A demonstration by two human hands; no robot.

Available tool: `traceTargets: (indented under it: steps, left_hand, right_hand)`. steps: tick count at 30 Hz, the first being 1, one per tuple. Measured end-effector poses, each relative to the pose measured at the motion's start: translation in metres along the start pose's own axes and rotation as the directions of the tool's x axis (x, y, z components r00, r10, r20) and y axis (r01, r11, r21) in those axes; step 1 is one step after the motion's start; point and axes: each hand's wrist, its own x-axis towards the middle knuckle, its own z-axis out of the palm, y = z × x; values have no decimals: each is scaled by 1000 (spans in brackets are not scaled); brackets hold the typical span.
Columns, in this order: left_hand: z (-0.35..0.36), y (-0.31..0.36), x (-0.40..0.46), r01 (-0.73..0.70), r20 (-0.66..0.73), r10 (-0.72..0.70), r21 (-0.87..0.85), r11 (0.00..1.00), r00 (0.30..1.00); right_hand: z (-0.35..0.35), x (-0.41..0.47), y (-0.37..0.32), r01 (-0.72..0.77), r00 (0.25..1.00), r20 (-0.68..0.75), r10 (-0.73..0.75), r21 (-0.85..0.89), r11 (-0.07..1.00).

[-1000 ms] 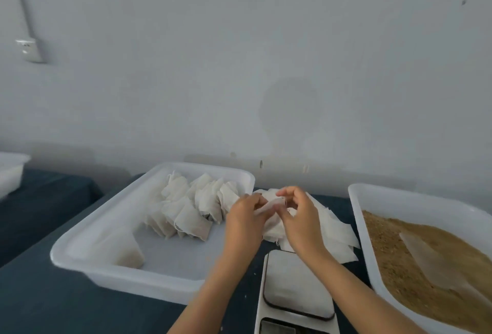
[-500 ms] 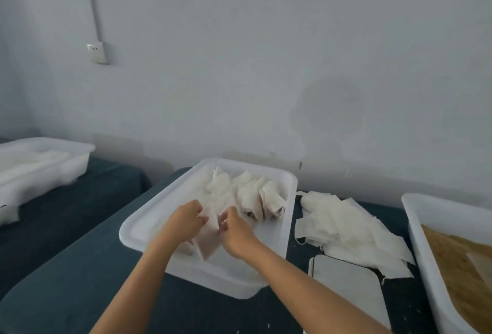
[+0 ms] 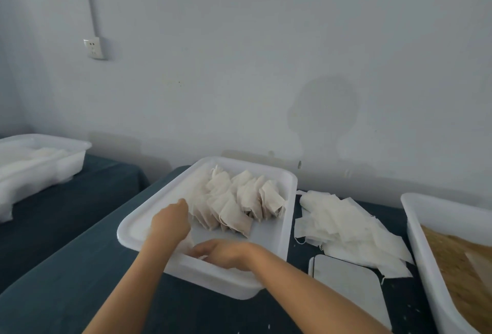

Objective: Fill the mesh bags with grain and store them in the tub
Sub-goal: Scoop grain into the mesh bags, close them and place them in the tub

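- Reaching into the tub [image 3: 290, 216], both hands worked at its near end, where a filled bag [image 3: 189, 243] was being set down; most of that bag was hidden between them.
- The left hand [image 3: 170, 223] had its fingers curled over the top of the bag, apparently steadying it upright so it would join the row.
- The right hand [image 3: 222, 252] lay low across the tub's near wall with its fingers bent toward the bag; whether they actually pinched it could not be told.
- The stored bags [image 3: 237, 204] leaned against one another in overlapping rows at the far end, probably so more would fit.
- A heap of empty bags [image 3: 351, 230] lay on the table just right of the tub, and the grain bin [image 3: 415, 230] stood further right, with a scale [image 3: 346, 277] in front of the heap; the layout seemed meant to keep filling and weighing within easy reach.
- A second white tub [image 3: 66, 158] sat well apart on the left.
- A wall socket [image 3: 93, 47] showed above; no brand, label or writing could be read anywhere.
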Motion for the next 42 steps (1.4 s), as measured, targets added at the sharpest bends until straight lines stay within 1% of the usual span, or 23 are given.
traceTargets:
  steps: [2,4,6,8,10,12,14,15,16,17,18,20,21,23,28,32,34,36,39,41,42]
  left_hand:
    - [-9,18,-3,-34,-106,33,-7,999,994]
    - [-14,44,-6,-113,-178,98,-76,991,979]
    - [-17,74,-11,-190,-247,153,-134,973,957]
    - [-16,105,-15,-267,-293,219,-133,954,931]
    - [-12,133,-18,-344,-300,296,-123,931,907]
    - [-8,155,-20,-405,-299,359,-108,908,884]
    - [-4,172,-21,-432,-279,392,-96,897,876]
    - [-2,179,-22,-437,-258,401,-100,894,879]
    - [1,186,-23,-440,-235,407,-109,891,883]
    - [3,191,-24,-445,-219,413,-119,888,884]
    - [5,195,-24,-451,-212,420,-124,884,882]
    - [10,200,-25,-463,-227,430,-118,878,874]
    - [13,201,-25,-466,-240,431,-110,878,870]
    - [18,203,-24,-467,-260,430,-98,879,865]
    - [26,201,-21,-458,-268,420,-99,883,867]
    - [28,201,-21,-453,-266,410,-127,882,873]
    - [28,201,-21,-450,-271,405,-130,884,873]
    - [27,202,-22,-453,-288,398,-156,878,871]
    - [22,208,-27,-484,-332,409,-187,855,850]
    - [18,216,-33,-523,-368,427,-215,825,826]
    - [16,221,-36,-541,-375,433,-259,800,820]
  right_hand:
    - [-11,-11,2,48,995,-94,-37,118,992]
    - [-31,-28,8,103,969,-241,-56,187,977]
    - [-56,-49,22,151,914,-402,-54,214,965]
    - [-81,-71,43,198,832,-555,-21,261,945]
    - [-101,-88,71,199,724,-686,79,317,927]
    - [-113,-100,103,136,566,-805,175,301,944]
    - [-120,-109,137,-34,386,-889,246,252,967]
    - [-121,-113,151,-146,323,-907,269,233,961]
    - [-122,-116,164,-248,299,-910,286,216,945]
    - [-122,-119,175,-338,319,-896,310,199,920]
    - [-122,-120,183,-430,371,-860,351,176,885]
    - [-117,-118,191,-594,479,-744,465,115,796]
    - [-114,-115,193,-640,505,-700,504,88,763]
    - [-108,-110,197,-659,513,-692,508,62,749]
    - [-105,-105,203,-676,491,-758,429,-21,737]
    - [-111,-108,206,-650,509,-770,385,-51,758]
    - [-114,-113,208,-645,482,-806,343,-61,762]
    - [-118,-121,207,-607,419,-871,257,-58,793]
    - [-132,-139,201,-449,301,-938,172,20,893]
    - [-141,-154,194,-349,255,-956,147,51,936]
    - [-144,-161,191,-318,240,-961,136,55,946]
